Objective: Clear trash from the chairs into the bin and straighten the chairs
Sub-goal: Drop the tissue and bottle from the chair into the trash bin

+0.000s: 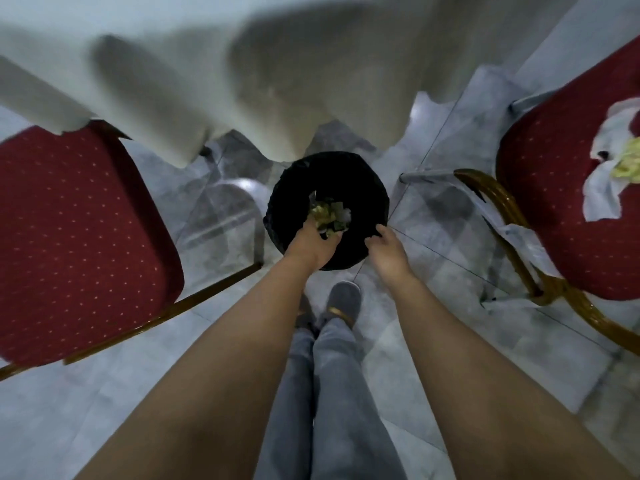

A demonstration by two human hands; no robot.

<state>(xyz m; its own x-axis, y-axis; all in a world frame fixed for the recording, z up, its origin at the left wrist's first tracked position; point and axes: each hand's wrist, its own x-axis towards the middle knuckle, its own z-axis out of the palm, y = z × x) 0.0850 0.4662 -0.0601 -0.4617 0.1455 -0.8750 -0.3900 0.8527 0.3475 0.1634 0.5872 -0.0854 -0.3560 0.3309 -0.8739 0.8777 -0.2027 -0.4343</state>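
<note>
A round bin [360, 188] lined with a black bag stands on the floor straight ahead of me. My left hand [311, 244] reaches over its mouth and holds a wad of greenish and white trash [329, 214] inside the opening. My right hand [388, 245] grips the bin's near right rim. A red padded chair [79, 230] with a bare seat stands to the left. Another red chair [550, 202] at the right carries crumpled white paper and yellowish scraps [613, 171].
A table draped in a white cloth [242, 98] hangs down just behind the bin. The floor is grey marble tile [433, 237]. My legs and a grey slipper [343, 299] are below the bin. The right chair's wooden frame [502, 209] juts toward the bin.
</note>
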